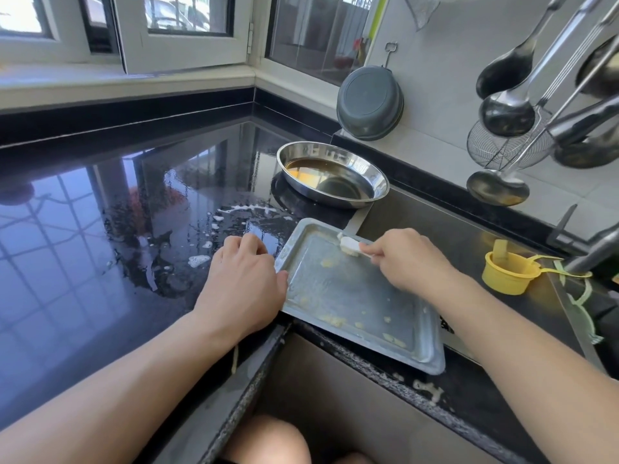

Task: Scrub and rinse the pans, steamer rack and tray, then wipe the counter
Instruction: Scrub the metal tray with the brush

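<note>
Metal tray long axis runs near-right to far-left, probably.

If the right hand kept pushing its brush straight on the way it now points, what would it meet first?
The right hand aims the white brush up-left. It would probably meet the tray's raised far rim almost at once; beyond that stands the round steel pan, though depth is uncertain.
</note>
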The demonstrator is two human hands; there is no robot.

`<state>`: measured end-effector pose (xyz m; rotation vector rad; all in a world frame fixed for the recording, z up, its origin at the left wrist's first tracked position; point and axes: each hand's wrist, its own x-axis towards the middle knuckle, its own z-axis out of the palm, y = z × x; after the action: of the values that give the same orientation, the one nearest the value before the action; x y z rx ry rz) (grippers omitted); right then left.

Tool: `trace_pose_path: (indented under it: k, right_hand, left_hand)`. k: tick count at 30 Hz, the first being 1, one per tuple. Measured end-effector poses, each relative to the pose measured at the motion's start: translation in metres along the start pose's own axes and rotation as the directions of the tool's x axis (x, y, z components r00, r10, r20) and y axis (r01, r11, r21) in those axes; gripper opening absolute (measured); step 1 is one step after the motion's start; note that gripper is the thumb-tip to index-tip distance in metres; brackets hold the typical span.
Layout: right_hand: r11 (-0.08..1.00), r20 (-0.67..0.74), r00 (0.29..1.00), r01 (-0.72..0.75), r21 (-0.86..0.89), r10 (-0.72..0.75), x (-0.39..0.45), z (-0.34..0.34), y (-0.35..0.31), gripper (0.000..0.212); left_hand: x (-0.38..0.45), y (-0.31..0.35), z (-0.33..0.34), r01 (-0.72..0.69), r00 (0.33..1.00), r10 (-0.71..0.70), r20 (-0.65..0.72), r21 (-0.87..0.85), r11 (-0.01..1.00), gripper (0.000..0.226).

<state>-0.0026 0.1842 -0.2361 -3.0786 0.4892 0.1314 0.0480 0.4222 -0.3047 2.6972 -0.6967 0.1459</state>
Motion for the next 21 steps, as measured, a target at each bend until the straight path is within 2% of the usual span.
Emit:
trace_pose_path:
  k: [2,6,10,12,15,17,19,21]
  right_hand:
    - [1.0,-0.003,1.0,0.011,-0.014,-0.011,0.002,0.003,-0.004,0.039]
    - [0.982,0.067,0.979,0.188,0.033,-0.19,-0.002,0.012,-0.033,0.04]
    - [0.999,-0.061,0.997,0.037,0.019,-0.036,0.019,0.008,-0.039,0.044]
    - [0.997,-0.096,0.993,0.069,-0.023,-0.071,0.018,0.013,-0.054,0.045]
    - [0.987,-0.034,0.986,0.159,-0.037,-0.16,0.013,0.016,-0.064,0.044]
    - [0.995,0.004,0.995,0.104,0.006,-0.104,0.019,0.007,-0.052,0.046]
    - [1.0,-0.018,0.999,0.026,0.001,-0.026,0.021,0.0,-0.042,0.049]
    - [0.998,-0.032,0.998,0.052,-0.036,-0.053,0.015,0.001,-0.049,0.048]
  left_hand:
    - [0.001,0.0,0.0,0.002,1.0,-0.002,0.004,-0.004,1.0,0.043]
    - [0.002,-0.002,-0.001,-0.007,1.0,0.007,0.025,-0.019,1.0,0.042]
    - [0.003,-0.002,-0.002,-0.014,0.999,0.015,0.05,-0.02,1.0,0.043]
    - [0.002,-0.002,-0.003,-0.016,0.998,0.018,0.054,-0.023,1.0,0.043]
    - [0.002,-0.002,-0.003,-0.024,0.998,0.026,0.057,-0.027,0.999,0.043]
    - [0.003,-0.003,-0.002,-0.033,0.998,0.035,0.055,-0.028,0.999,0.043]
    - [0.004,-0.004,-0.002,-0.043,0.998,0.044,0.046,-0.029,0.999,0.043]
    - [0.004,-0.004,-0.001,-0.046,0.998,0.047,0.037,-0.034,0.998,0.043]
